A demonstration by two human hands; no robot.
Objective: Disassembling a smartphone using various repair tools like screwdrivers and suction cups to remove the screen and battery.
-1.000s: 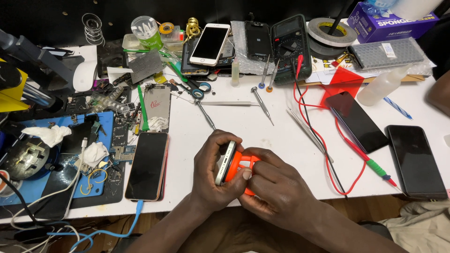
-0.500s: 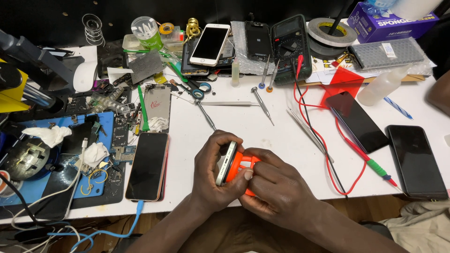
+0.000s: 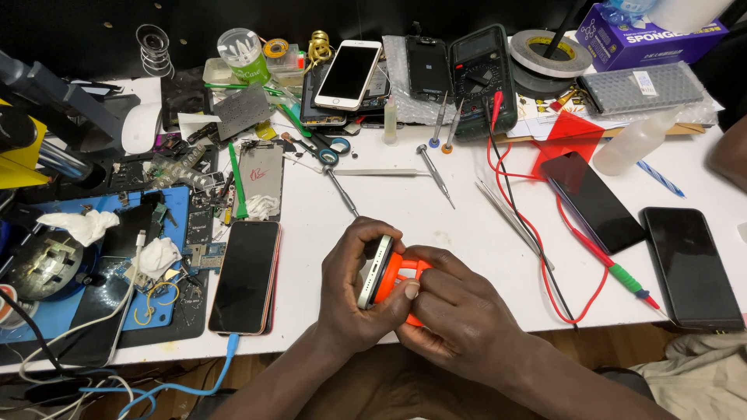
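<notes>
Left hand [image 3: 354,292] grips the phone [image 3: 374,271] on edge, right hand [image 3: 459,311] grasps the orange sucker [image 3: 400,271] against it; screen seems not yet lifted.

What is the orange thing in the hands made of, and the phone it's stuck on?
Orange tool: probably plastic, going by its bright even colour and smooth moulded look; much of it is hidden by the right hand.
Phone, in the left hand: its edge looks like metal, silvery with a soft shine.

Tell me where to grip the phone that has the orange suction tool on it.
Grip the phone by its long metal edges, from the left, as the left hand does. It stands on edge, and the orange suction tool, under the right hand, covers one face.
</notes>
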